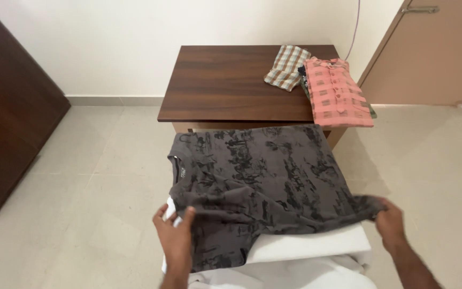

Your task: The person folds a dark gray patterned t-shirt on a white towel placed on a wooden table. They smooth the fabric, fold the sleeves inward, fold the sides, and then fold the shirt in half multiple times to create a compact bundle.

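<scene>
The grey shirt [263, 176] hides most of the white board [311, 243], and the frame's bottom edge crops both forearms

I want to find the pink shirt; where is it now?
The folded pink shirt lies on the right end of the brown table, beside a folded checked cloth.

Grey black-printed shirt [263, 171], pink checked shirt [337, 93], dark brown table [231, 80].

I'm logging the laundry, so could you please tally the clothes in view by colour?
Grey printed shirt, held by left hand and right hand: 1
Pink checked shirt, folded: 1
Beige checked garment, folded: 1
Dark garment under the pink one, mostly hidden: 1
Total: 4
</scene>
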